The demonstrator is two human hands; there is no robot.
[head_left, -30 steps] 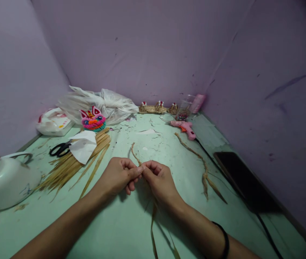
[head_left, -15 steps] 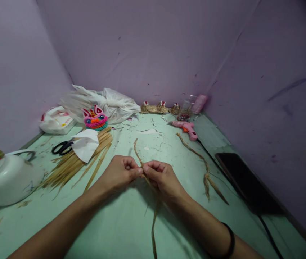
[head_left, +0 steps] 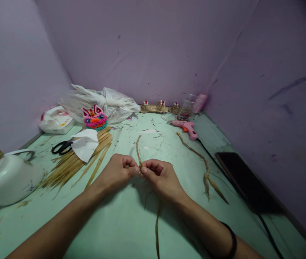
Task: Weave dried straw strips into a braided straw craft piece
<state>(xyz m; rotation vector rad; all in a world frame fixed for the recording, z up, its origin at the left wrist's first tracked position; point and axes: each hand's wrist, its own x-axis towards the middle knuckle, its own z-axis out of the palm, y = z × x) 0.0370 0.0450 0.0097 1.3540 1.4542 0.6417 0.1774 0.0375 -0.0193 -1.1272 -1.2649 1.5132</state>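
Note:
A thin brown braided straw cord (head_left: 138,148) rises from between my fingertips, and its loose strand hangs down below my hands toward the table's near edge. My left hand (head_left: 122,169) pinches the cord from the left. Pressed close beside it, my right hand (head_left: 162,177) pinches the same spot with thumb and forefinger. The exact point of the grip is partly hidden by the fingers. To the right lies a second twisted straw cord (head_left: 203,162) with split, flat ends. A bundle of dried straw (head_left: 63,171) lies on the left.
Black-handled scissors (head_left: 61,148) and white paper (head_left: 85,145) lie on the straw. A white pot (head_left: 9,180) stands far left. Behind are a colourful knitted figure (head_left: 95,118) and plastic bag (head_left: 112,104). Right: pink glue gun (head_left: 187,128), clear cup (head_left: 187,108), black phone-like slab (head_left: 246,180).
The cord's upper end has swung slightly right and stands straighter. Its hanging strand has shifted a little right. My fingertips have moved slightly left, still pinching.

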